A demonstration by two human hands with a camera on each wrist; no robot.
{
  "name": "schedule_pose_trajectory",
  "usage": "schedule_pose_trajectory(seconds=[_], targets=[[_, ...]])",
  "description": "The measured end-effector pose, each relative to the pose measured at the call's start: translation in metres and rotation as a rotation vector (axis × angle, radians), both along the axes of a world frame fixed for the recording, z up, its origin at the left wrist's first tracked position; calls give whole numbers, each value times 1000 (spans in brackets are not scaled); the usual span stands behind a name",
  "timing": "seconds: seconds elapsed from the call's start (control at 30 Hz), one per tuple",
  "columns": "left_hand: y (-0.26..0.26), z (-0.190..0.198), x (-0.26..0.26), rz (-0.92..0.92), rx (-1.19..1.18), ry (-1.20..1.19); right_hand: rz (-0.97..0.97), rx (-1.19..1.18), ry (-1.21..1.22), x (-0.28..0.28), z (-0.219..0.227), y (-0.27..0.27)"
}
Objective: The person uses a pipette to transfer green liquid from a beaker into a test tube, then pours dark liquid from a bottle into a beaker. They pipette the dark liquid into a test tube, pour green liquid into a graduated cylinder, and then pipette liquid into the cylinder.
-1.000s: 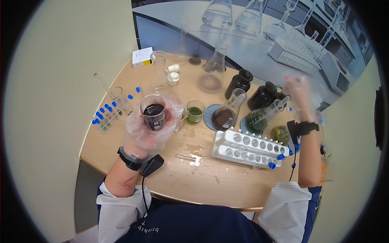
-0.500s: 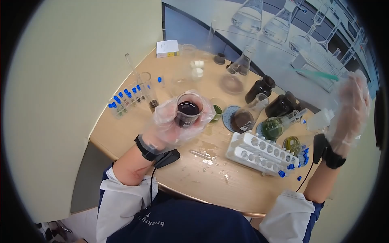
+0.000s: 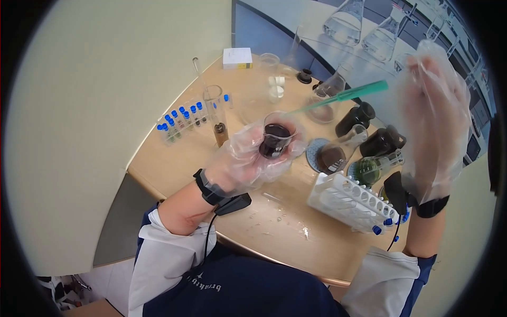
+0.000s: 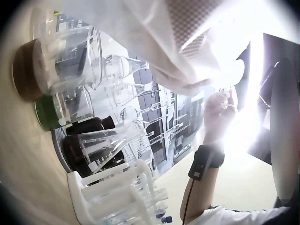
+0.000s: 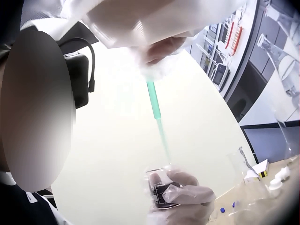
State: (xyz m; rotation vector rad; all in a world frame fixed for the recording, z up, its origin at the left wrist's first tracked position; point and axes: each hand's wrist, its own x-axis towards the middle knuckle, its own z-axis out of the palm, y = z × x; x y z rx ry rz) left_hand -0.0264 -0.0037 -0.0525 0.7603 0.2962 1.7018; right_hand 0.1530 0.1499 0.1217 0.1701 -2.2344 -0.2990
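Observation:
My gloved left hand (image 3: 253,161) holds a small glass beaker (image 3: 275,142) of dark liquid above the table, fingers wrapped round its side. Raised at the right, my gloved right hand (image 3: 435,111) grips a green dropper (image 3: 364,91) by its upper end. The dropper slants down to the left, its thin clear tip close over the beaker's mouth. From the right wrist view, the dropper (image 5: 153,99) hangs from the right hand's fingers (image 5: 161,50), pointing down at the beaker (image 5: 161,194). In the left wrist view the right hand (image 4: 219,112) shows raised beyond the glove.
A white test tube rack (image 3: 348,203) stands at the right front. Behind it are flasks of brown (image 3: 331,157) and green liquid (image 3: 368,170) and dark bottles (image 3: 383,141). Blue-capped tubes (image 3: 182,119) and a glass cylinder (image 3: 214,94) stand at the left. Wet spots (image 3: 304,231) mark the table.
My right hand has risen from among the bottles at the right, bringing up the green dropper, and its tip has come over the beaker. The head view has shifted; the left hand keeps its hold.

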Motion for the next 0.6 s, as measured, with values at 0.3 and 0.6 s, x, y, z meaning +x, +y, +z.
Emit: schedule_pose_trajectory(seconds=[0.3, 0.6], targets=[[-5, 11, 3, 108, 64, -107, 360, -1259, 184, -28, 3, 7], [-5, 9, -5, 79, -33, -41, 181, -1215, 117, -35, 11, 2]])
